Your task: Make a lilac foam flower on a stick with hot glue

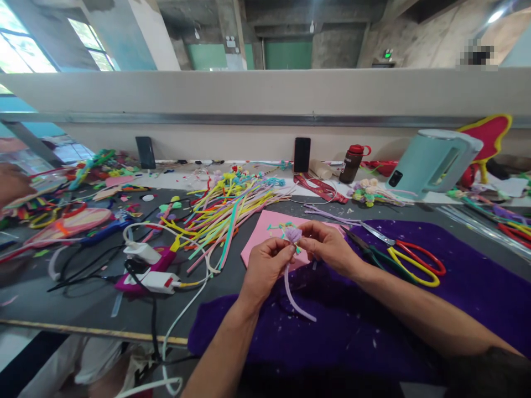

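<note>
Between my two hands is a small lilac pipe-cleaner flower (293, 235) whose long tail (297, 305) hangs down and curves to the right. My left hand (269, 260) pinches the flower at its base from the left. On the other side, the fingertips of my right hand (326, 246) are closed on its right edge. Behind the hands lies a pink sheet (259, 235) with small green and yellow snippets (276, 225) on it. Under my forearms a dark purple cloth (332, 315) is spread over the table edge.
Scissors with red and yellow handles (418, 262) and dark-green-handled pliers (384, 260) lie to the right. Many colored pipe cleaners (228, 210) spread left of center. A power strip (143, 273) with cables sits front left. A kettle (431, 163), bottle (352, 164) and phone (302, 155) stand behind.
</note>
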The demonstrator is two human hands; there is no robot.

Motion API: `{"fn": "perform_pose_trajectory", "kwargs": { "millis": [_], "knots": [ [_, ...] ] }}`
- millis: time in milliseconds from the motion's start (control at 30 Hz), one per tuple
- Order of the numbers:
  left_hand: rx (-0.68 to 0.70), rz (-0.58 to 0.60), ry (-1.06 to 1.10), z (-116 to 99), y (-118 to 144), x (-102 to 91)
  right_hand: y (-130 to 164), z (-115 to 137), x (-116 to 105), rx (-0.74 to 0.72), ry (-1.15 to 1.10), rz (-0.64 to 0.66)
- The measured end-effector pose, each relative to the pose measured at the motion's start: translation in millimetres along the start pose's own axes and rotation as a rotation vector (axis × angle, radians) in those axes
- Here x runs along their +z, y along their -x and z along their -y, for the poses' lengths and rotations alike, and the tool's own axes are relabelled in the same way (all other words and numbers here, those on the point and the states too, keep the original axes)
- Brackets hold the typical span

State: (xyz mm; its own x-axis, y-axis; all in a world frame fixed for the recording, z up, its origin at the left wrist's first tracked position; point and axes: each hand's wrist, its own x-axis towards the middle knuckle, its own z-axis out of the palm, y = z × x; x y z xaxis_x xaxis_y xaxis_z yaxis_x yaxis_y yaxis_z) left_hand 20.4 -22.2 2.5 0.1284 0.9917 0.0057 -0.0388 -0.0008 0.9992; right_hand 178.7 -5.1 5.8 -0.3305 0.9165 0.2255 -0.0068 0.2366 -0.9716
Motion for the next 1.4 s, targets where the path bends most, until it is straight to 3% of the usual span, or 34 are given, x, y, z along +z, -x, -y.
{"fn": "perform_pose_trajectory", "kwargs": {
  "millis": [433, 633, 700, 800, 900, 967, 1100, 1400],
  "knots": [
    [0.018, 0.024, -0.014, 4, -2, -0.5, 1, -3, 2, 0.016, -0.017, 0.001],
    [-0.147, 0.11, 0.214, 2, -3, -5.9, -1, 0, -2, 0.049, 0.015, -0.006],
    [-0.184, 0.169, 0.271, 1, -4, -9.0, -1, 1, -6, -0.004, 0.044, -0.083],
    [-0.244, 0.251, 0.299, 1, -5, -12.4, 1, 9, -16, -0.201, 0.214, -0.17],
    [-0.287, 0.318, 0.247, 3, -5, -12.8, 6, 24, -24, -0.439, 0.468, -0.053],
    [-0.297, 0.362, 0.208, 4, -5, -11.7, 8, 33, -29, -0.511, 0.578, 0.081],
    [-0.328, 0.427, 0.135, 5, -6, -8.8, 5, 41, -35, -0.506, 0.62, 0.27],
    [-0.361, 0.497, 0.034, 7, -8, -5.8, -2, 30, -41, -0.451, 0.559, 0.397]
  ]
}}
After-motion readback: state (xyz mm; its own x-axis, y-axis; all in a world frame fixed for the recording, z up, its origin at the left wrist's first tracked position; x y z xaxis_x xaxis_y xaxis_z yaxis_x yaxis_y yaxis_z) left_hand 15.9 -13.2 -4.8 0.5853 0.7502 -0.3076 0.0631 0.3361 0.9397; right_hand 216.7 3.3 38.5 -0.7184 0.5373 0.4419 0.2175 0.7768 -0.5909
